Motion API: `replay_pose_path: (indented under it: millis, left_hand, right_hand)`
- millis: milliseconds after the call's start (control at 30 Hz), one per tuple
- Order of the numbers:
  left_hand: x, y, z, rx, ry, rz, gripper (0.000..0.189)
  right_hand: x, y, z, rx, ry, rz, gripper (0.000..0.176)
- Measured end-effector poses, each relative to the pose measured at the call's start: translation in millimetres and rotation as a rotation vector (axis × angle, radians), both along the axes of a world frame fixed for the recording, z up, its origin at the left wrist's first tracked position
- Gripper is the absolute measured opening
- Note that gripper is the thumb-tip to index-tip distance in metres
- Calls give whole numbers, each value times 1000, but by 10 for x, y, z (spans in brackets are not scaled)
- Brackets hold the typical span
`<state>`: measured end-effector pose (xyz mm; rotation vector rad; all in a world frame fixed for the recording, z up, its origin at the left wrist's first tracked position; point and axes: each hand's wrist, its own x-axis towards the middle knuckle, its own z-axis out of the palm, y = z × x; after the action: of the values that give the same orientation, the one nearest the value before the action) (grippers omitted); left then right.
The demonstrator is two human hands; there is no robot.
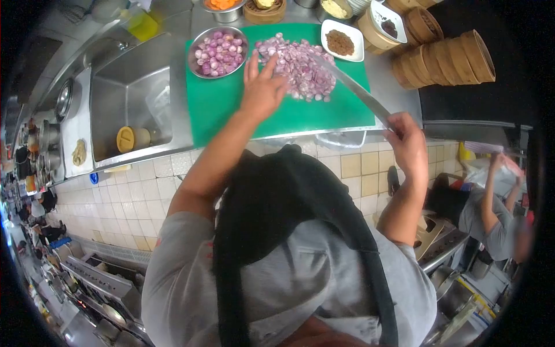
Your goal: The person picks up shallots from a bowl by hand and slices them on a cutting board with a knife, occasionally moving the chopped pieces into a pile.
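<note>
My right hand (407, 141) grips the handle of a long-bladed knife (365, 95). The blade slants up and left across the green cutting board (335, 118), its far end in a heap of sliced shallots (306, 75). At the heap's left edge is my left hand (263, 92), its fingers spread, the tips by the slices. Just left of those fingers, a round metal bowl (195, 69) on the board is full of whole peeled shallots (218, 52). A square white dish (359, 51) of brown minced food stands at the board's upper right corner.
To the left is a metal sink (130, 92) with a yellow-lidded container (125, 139) in it. Stacked bamboo steamers (445, 61) stand at the right. A bowl of orange pieces (222, 4) is behind the board. Another person (491, 214) stands at far right, holding a plastic bag.
</note>
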<state>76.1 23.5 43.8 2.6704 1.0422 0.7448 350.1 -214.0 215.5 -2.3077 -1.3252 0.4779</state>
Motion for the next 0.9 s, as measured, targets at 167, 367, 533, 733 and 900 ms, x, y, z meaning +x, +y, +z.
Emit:
replay_pose_path:
  millis: [167,367,533,733,900]
  left_hand:
    - [-170,444,90,140,-253,131,34]
    - [-556,1182,147,77,-5,428,26]
    - [-585,1305,167,-21,47,428,21]
    - [-771,181,-62,-90,-414,104,17]
    - [-992,-224,-420,-171,-310,173,17]
  right_hand:
    - [15,-166,-289,102,291,-78,23]
    - [-163,-208,-460,69,418,-45,23]
    - [-280,-172,-537,33,445,-10,25]
    - [-327,-194,-722,-54,429,-1,24]
    - [-496,-31,-903,-161,467,124,25]
